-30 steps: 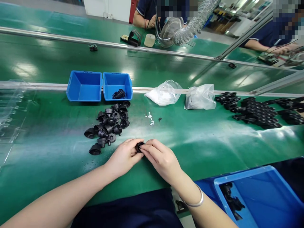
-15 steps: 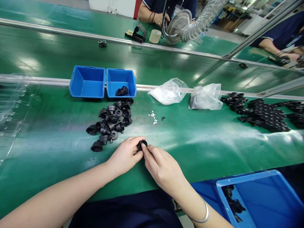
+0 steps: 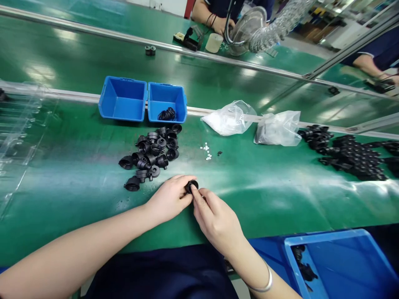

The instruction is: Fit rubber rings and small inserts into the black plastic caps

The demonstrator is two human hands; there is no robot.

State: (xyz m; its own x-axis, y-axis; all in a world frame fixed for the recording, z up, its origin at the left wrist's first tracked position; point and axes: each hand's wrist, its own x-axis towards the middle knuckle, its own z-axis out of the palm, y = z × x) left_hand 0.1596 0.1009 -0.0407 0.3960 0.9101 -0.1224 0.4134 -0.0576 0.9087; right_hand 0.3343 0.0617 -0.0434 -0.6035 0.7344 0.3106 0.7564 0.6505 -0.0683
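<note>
My left hand (image 3: 171,198) is closed around a round black plastic cap (image 3: 191,185), its hollow side facing up toward me. The index fingertip of my right hand (image 3: 215,216) reaches into that opening, with the other fingers bent close together. Whatever those fingers may hold is hidden. Left of my hands lies a loose heap of similar black plastic caps (image 3: 151,153), some tipped on their sides. Beyond my hands are small white pieces (image 3: 206,151) and a few tiny black rings (image 3: 220,153) on the green table (image 3: 249,174).
Two blue bins (image 3: 123,99) stand behind the heap; the right one holds black rings (image 3: 167,114). Two plastic bags (image 3: 230,120) and rows of black parts (image 3: 358,155) lie rightward. A blue crate (image 3: 339,257) is at lower right. Across the rail, a co-worker's hand (image 3: 220,25) shows.
The view has shifted slightly, so the table things appear farther right. Both hands stay at the cap, the right fingertip still in its opening.
</note>
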